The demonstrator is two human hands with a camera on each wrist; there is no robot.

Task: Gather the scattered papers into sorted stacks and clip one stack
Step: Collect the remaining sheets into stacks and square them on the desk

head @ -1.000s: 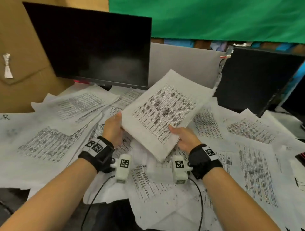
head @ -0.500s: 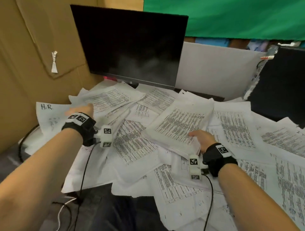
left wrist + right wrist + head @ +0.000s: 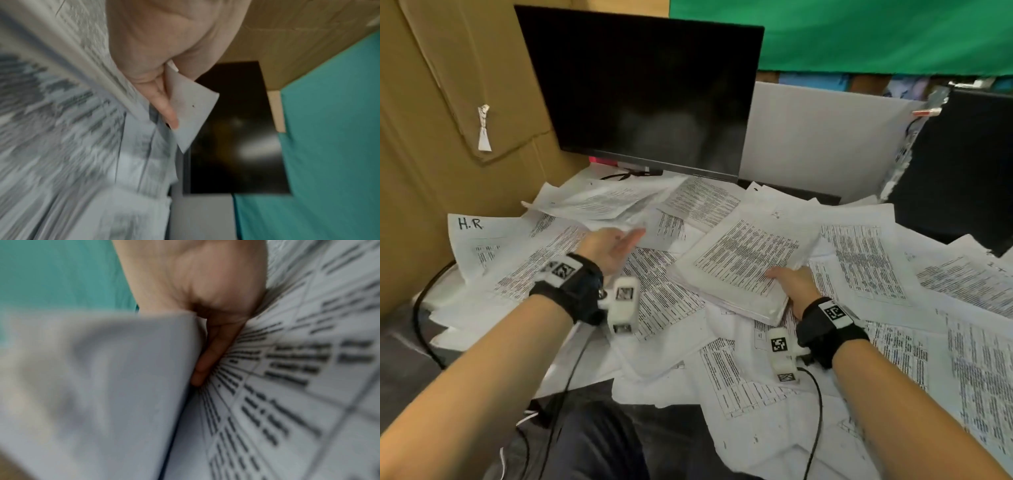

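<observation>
Printed sheets (image 3: 664, 298) lie scattered all over the desk. My right hand (image 3: 789, 284) grips the near corner of a thick stack of papers (image 3: 746, 260), thumb on top. The stack lies tilted on the loose sheets. In the right wrist view my fingers (image 3: 216, 345) sit under the stack (image 3: 102, 369). My left hand (image 3: 616, 245) is left of the stack and holds lifted loose sheets (image 3: 599, 202) by their near edge. In the blurred left wrist view a sheet corner (image 3: 193, 110) is pinched between thumb and finger (image 3: 162, 104).
A dark monitor (image 3: 640, 92) stands behind the papers, a cardboard wall (image 3: 431, 102) on the left, a grey partition (image 3: 818, 137) and a second dark screen (image 3: 962, 164) on the right. A sheet marked "H.R" (image 3: 479, 240) lies far left. Cables (image 3: 424, 308) hang at the desk's near-left edge.
The left hand let go of the raised stack, reached left, then came back right and picked up loose sheets. The right hand lowered the stack onto the pile.
</observation>
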